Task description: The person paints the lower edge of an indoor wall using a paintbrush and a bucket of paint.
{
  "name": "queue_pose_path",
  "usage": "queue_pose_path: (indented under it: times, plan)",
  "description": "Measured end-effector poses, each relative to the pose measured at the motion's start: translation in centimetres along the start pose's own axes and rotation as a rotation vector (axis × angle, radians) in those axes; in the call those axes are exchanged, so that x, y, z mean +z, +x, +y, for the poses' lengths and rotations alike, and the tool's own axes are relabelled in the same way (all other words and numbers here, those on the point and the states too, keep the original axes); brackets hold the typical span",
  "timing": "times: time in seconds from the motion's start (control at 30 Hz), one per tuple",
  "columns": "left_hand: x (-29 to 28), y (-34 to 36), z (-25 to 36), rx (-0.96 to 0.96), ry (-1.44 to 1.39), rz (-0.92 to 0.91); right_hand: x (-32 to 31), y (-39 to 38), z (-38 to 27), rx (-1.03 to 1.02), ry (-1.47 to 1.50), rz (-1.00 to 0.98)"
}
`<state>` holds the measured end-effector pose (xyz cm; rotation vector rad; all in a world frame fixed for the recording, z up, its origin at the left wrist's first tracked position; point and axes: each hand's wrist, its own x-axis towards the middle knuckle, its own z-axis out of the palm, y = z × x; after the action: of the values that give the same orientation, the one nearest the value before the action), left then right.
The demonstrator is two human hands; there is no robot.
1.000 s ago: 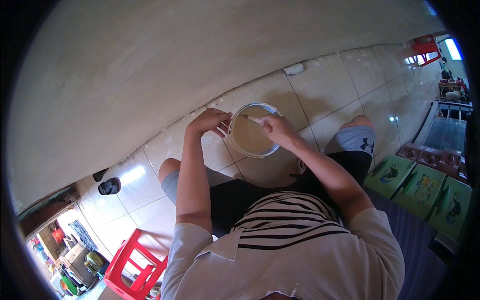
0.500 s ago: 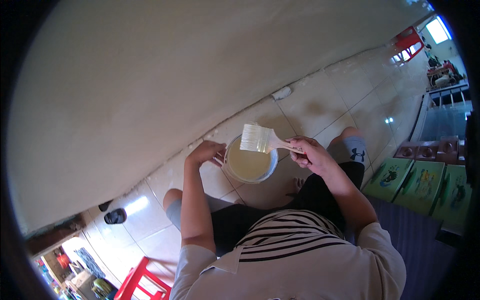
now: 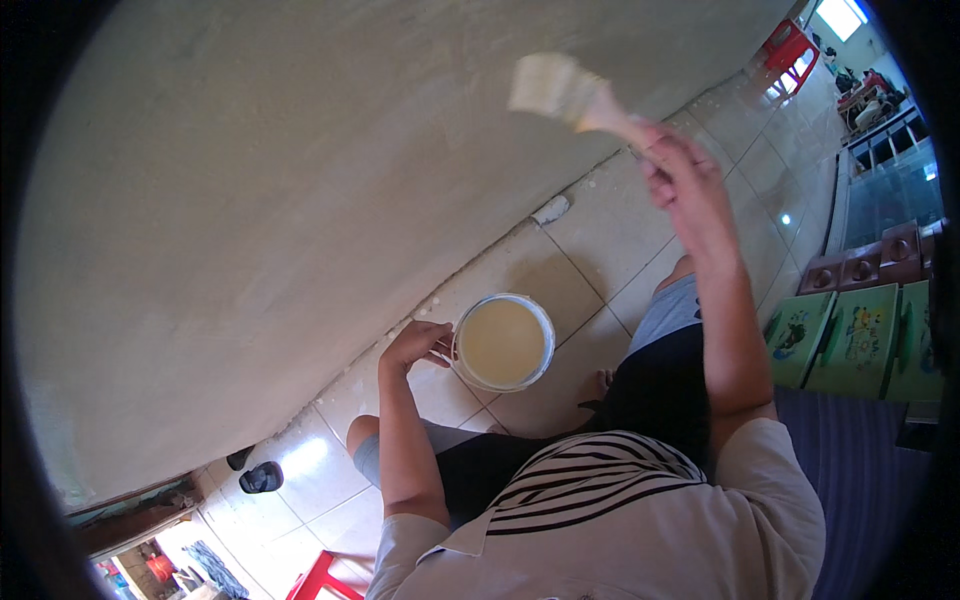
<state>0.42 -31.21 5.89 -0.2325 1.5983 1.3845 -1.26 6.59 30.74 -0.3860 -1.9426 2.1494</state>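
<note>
My right hand [image 3: 685, 175] is raised and closed around the handle of a wide flat paintbrush [image 3: 560, 92]. The brush's pale bristles are up in front of the plain wall [image 3: 300, 170], slightly smeared by motion; whether they touch it I cannot tell. Below, a round white bucket [image 3: 549, 325] stands on the tiled floor between my knees, with cream-coloured paint [image 3: 500, 343] inside. At the bucket's left rim, my left hand [image 3: 418, 345] has its fingers curled onto the edge by the handle; the fingertips are partly hidden.
A small whitish block [image 3: 551, 210] lies at the foot of the wall. Green drawers [image 3: 853, 340] stand to my right. Red plastic stools [image 3: 325, 580] are at lower left and far upper right. Dark sandals [image 3: 261, 477] lie on the floor at left.
My right hand has lifted the paintbrush from over the bucket, up and away to the wall. My left hand stays at the bucket's rim. The view has shifted slightly.
</note>
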Motion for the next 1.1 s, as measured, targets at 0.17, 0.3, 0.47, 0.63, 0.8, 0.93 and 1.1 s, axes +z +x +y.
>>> queue_pose_path:
  times: [0.17, 0.3, 0.47, 0.63, 0.8, 0.93, 1.1]
  plan:
    - [-0.1, 0.1, -0.2, 0.007, 0.006, -0.007, -1.5, 0.3, -1.3, -0.058, -0.014, 0.178]
    - [-0.3, 0.4, -0.7, 0.007, -0.016, -0.019, 4.0, -3.1, -0.2, -0.057, -0.047, 0.177]
    - [0.8, -1.0, 1.2, 0.062, 0.049, 0.032, 11.4, -8.9, 3.1, -0.339, -0.293, -0.272]
    - [1.3, -2.6, 0.7, 0.27, -0.023, 0.1, 16.7, -15.9, 3.9, -0.392, -0.242, -0.645]
    - [0.8, -1.3, -0.2, 0.233, 0.043, 0.05, 14.9, -14.5, 1.3, -0.084, -0.036, -0.802]
    - [0.0, -0.3, -0.8, 0.096, 0.012, -0.022, 10.4, -8.3, -1.0, 0.355, 0.081, -0.594]
    - [0.3, -0.9, -0.5, 0.073, -0.006, -0.024, 2.7, -3.6, -2.9, 0.151, 0.254, -0.247]
